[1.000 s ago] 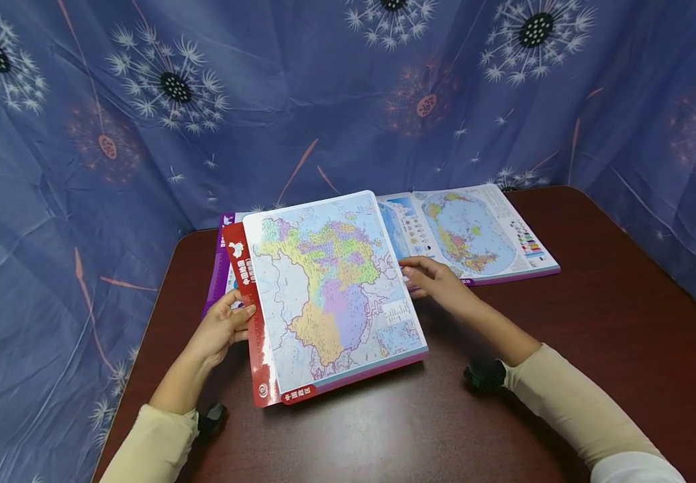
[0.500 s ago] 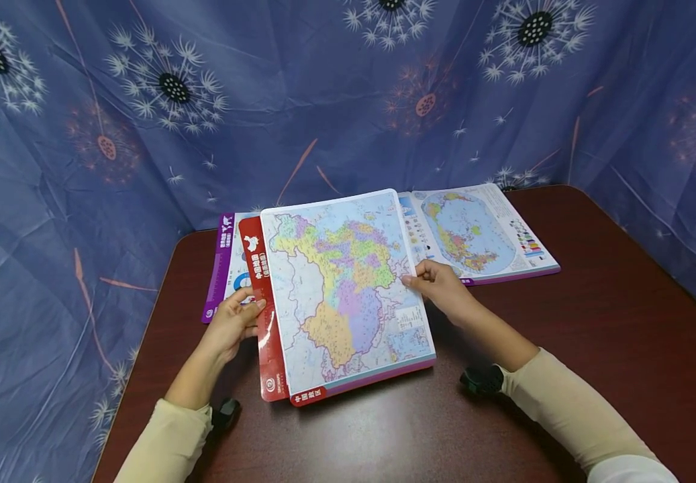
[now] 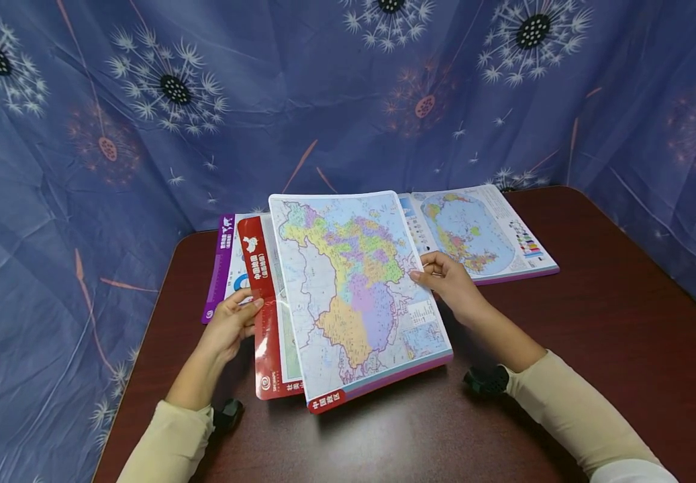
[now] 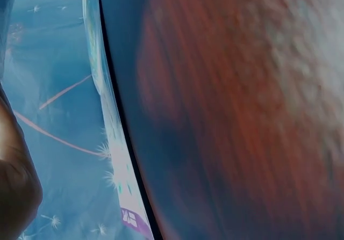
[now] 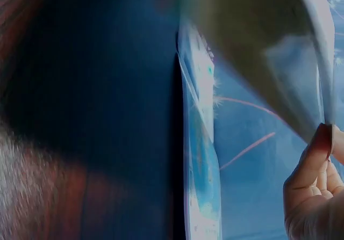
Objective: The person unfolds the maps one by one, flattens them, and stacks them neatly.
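A red-bordered map [image 3: 268, 335] is held up over the table in the head view. My left hand [image 3: 225, 330] pinches its left edge, thumb on top. Overlapping it on the right is a colourful map sheet [image 3: 362, 295] with a red label at its lower left corner. My right hand [image 3: 452, 287] pinches this sheet's right edge; the right wrist view shows thumb and fingertips on the sheet's edge [image 5: 317, 89]. Whether the two sheets are joined is hidden. In the left wrist view, only part of my left hand [image 4: 19, 181] shows at the left edge.
Behind lies an opened purple-edged world map [image 3: 474, 235] on the dark wooden table [image 3: 595, 322]; its left part [image 3: 219, 282] shows past the red border. A blue dandelion-patterned cloth [image 3: 299, 87] hangs around the table's back and sides.
The colourful sheet has slid right, away from the red border, uncovering a green-and-white strip of the map below. My right hand has brought its thumb onto the sheet's edge. Both hands have shifted rightward.
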Motion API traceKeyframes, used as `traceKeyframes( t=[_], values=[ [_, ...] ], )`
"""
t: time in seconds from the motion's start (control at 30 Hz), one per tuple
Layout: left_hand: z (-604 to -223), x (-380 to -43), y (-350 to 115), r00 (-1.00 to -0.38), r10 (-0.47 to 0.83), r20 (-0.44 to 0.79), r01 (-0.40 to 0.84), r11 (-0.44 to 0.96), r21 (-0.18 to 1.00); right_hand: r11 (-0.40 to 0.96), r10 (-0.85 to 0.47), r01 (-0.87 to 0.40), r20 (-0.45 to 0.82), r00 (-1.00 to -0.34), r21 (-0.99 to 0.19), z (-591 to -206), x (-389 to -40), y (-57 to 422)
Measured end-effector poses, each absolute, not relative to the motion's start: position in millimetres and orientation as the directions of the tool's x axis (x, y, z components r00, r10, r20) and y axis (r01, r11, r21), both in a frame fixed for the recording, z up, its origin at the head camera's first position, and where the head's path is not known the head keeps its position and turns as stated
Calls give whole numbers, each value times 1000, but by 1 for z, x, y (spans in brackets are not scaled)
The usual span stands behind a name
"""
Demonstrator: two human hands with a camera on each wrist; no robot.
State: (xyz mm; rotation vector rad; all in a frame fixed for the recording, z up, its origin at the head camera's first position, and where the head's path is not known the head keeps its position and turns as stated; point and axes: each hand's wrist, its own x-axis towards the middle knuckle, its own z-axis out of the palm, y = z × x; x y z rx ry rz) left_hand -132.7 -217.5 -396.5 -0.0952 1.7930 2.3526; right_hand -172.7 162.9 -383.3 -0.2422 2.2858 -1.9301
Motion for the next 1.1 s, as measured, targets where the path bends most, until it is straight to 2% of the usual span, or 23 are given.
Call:
traceKeyframes(
  t=[0.23, 0.47, 0.7, 0.9, 1.1],
  values=[
    [-399, -130, -230, -983, 98, -156, -178, -277, 944, 151, -163, -44, 19, -987, -987, -380, -174, 183],
    [-400, -126, -247, -990, 61, -129, -140, -266, 954, 64, -84, -41, 36, -996, -997, -377, -174, 213],
    [-400, -122, -265, -995, 16, -95, -95, -284, 954, 46, 83, -16, 20, -996, -999, -374, -170, 250],
    [-399, -120, -281, -997, -22, -73, -64, -297, 953, 75, 265, 18, 3, -964, -997, -384, -179, 297],
    [-401, -119, -292, -996, -59, -66, -46, -296, 954, -13, 340, 35, -38, -940, -999, -375, -174, 324]
  ],
)
